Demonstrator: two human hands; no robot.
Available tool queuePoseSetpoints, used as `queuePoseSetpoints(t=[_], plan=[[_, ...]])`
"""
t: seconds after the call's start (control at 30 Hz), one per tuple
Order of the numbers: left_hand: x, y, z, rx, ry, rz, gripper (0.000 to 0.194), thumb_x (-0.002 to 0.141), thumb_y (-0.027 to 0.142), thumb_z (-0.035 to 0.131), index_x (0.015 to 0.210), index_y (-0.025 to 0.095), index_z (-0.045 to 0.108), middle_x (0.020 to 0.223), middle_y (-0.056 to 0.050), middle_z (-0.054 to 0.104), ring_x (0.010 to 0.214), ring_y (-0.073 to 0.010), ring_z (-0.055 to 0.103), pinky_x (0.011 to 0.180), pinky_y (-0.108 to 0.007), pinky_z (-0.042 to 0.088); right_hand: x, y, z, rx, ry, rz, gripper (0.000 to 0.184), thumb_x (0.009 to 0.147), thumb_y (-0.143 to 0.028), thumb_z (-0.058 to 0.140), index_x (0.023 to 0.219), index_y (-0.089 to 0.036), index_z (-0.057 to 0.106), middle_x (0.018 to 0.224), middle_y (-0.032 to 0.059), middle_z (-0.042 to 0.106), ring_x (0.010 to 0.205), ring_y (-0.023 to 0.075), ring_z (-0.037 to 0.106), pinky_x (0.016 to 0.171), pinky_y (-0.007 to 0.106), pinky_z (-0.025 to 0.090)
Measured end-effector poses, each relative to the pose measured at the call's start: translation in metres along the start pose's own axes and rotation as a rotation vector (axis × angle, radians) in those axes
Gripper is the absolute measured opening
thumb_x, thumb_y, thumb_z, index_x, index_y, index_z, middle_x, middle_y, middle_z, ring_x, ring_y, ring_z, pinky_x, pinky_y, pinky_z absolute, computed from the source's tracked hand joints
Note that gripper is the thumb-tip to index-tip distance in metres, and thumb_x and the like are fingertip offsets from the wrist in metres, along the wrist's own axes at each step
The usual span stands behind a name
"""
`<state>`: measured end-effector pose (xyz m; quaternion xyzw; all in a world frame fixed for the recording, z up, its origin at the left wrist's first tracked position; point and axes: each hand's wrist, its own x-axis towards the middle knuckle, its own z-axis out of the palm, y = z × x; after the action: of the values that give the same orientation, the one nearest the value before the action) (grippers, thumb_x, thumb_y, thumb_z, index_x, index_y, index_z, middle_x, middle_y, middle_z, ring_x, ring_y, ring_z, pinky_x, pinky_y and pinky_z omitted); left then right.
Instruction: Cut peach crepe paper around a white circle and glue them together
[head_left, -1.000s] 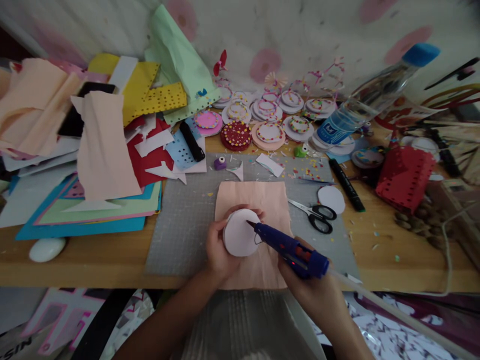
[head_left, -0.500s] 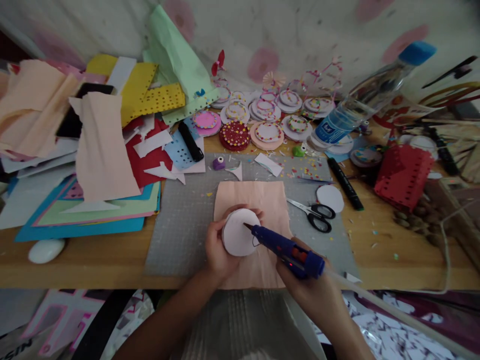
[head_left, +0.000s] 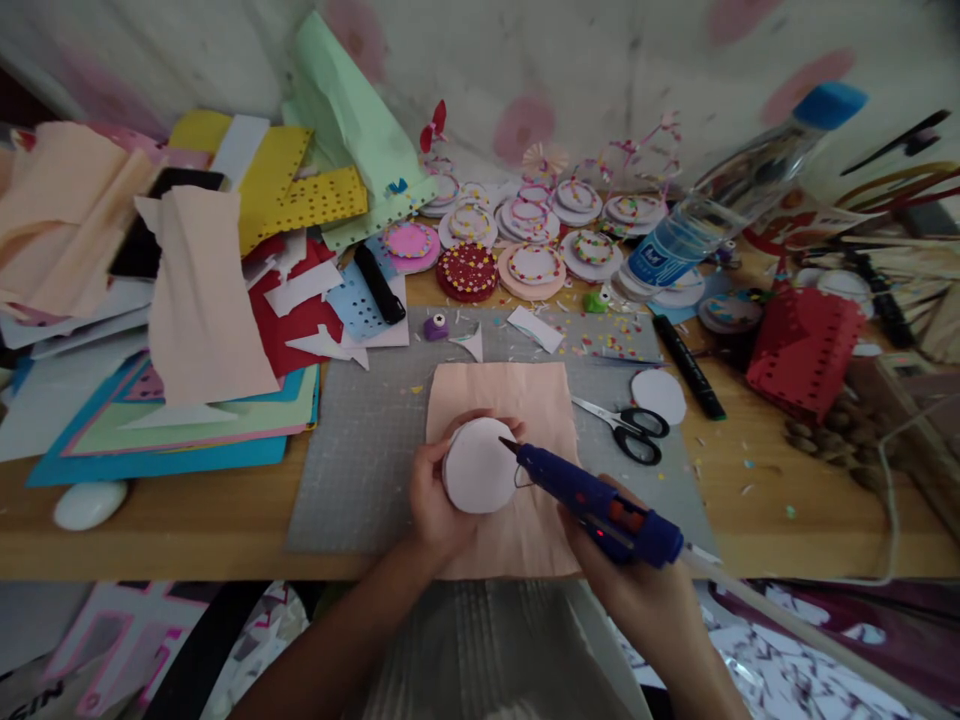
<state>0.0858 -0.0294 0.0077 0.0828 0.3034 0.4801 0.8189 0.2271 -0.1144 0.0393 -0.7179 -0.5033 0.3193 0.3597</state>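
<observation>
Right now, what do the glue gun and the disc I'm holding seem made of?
Glue gun: probably plastic, judging by its smooth, moulded-looking blue body. Disc: likely paper or card, flat, matte and white; its core I can't tell.

L hand [head_left: 435, 505] & R hand [head_left: 634, 585] both bare, fingers [head_left: 517, 425] uncovered to the tips; nails too small to make out. Back from the fingers, L forearm [head_left: 345, 625] & R forearm [head_left: 686, 640] also bare, slim, a bit wider away from the wrists, up to the frame edge. Below & btwn the two sets of fingers: grey garment [head_left: 480, 655], w/ thin vert. lines down the middle, pleats or seams, can't tell which.
</observation>
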Motion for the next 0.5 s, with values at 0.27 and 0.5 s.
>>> queuePoseSetpoints(t=[0.27,0.5], plan=[[-0.0006,-0.0004,0.0007,-0.047,-0.004,-0.022,0.040,0.077,0.034,0.045,0.102,0.013,0.067,0.099,-0.013,0.074,0.109,-0.0324,0.064,0.102,-0.050,0.041,-0.0036,-0.0101,0.0082,0.100,-0.150,0.014,0.014,0.088,-0.029,0.057,0.078,-0.022,0.051,0.066,-0.0031,0.051,0.055,0.0127,0.052,0.051,0.023,0.042],[0.0005,-0.0025,-0.0022,-0.013,-0.029,0.017,0.039,0.077,0.035,0.048,0.104,0.014,0.066,0.102,-0.013,0.073,0.112,-0.0329,0.063,0.102,-0.049,0.041,-0.0048,-0.0070,0.0089,0.114,-0.195,0.047,0.014,0.086,-0.027,0.056,0.077,-0.022,0.048,0.063,-0.0041,0.047,0.053,0.0130,0.049,0.049,0.024,0.038]])
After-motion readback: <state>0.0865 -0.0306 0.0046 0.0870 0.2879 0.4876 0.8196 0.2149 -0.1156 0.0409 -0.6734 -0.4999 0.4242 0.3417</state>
